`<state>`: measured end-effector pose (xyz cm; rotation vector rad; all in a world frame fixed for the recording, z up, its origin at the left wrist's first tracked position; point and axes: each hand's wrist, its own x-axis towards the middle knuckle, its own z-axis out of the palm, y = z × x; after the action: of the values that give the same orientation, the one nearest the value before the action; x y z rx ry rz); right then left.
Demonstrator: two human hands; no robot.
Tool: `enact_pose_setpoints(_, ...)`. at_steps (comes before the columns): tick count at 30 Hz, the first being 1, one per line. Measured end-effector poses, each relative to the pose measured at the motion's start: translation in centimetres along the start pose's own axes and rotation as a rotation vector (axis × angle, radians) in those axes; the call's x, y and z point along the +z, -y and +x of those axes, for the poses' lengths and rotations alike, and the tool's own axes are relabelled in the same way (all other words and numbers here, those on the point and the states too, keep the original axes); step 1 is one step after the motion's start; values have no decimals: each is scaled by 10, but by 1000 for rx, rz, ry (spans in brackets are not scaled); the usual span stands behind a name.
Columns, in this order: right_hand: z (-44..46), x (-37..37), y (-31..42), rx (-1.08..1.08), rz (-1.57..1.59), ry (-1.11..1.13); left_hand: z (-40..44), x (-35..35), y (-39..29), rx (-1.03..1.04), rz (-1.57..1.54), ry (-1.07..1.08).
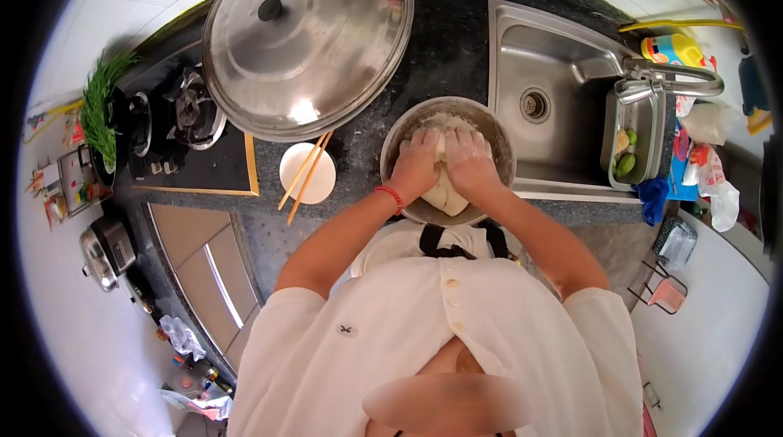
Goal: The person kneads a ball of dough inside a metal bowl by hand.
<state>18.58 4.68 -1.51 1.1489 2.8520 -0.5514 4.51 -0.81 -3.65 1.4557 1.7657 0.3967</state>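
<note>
A pale lump of dough [445, 197] lies in a round metal bowl [503, 137] near the counter's front edge. My left hand [419, 161], with a red bracelet at the wrist, presses on the dough's left side with its fingers curled over it. Close beside it, my right hand [471, 161] grips the dough from the right, its fingers whitened with flour. Both hands are inside the bowl, and they cover much of the dough's upper part. Some loose flour shows on the bowl's far inner wall.
Left of the bowl, chopsticks [305, 177] rest across a white bowl [319, 186]. Behind stands a large metal lid [326, 53]. A gas stove [192, 147] is at the left. To the right is a sink [563, 139] with a faucet [681, 78] and a basin of green vegetables [612, 139].
</note>
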Motion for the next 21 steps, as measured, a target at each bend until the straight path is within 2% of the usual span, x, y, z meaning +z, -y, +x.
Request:
enact_pose_setpoints(1, 8, 0, -1, 24, -15, 17, 5, -1, -1, -29, 33, -9)
enact_pose_setpoints(4, 25, 13, -4, -39, -122, -201, 18, 1, -5, -104, 113, -68)
enact_pose_setpoints(7, 39, 15, -11, 8, -120, -112, 27, 8, -4, -123, 179, -144)
enact_pose_setpoints(10, 42, 23, -14, -21, -176, -222, 29, 13, 0, -103, 236, -189)
enact_pose_setpoints(12, 44, 26, -18, -13, -134, -211, 27, 17, 3, -61, 260, -254)
enact_pose_setpoints(13, 38, 26, -16, -8, -114, -202, 27, 12, 0, -109, 232, -184)
enact_pose_setpoints(16, 29, 7, -7, 40, 40, -163, 27, -2, 17, 0, -49, -47)
enact_pose_setpoints(17, 18, -10, -4, 40, 183, -54, 24, -3, 37, 185, -287, 15)
enact_pose_setpoints(20, -16, -55, -2, -144, 257, 52, -10, -57, 17, -194, -1064, 418)
enact_pose_setpoints(21, -22, -68, -3, -165, 311, 149, -15, -62, 16, -150, -805, 379)
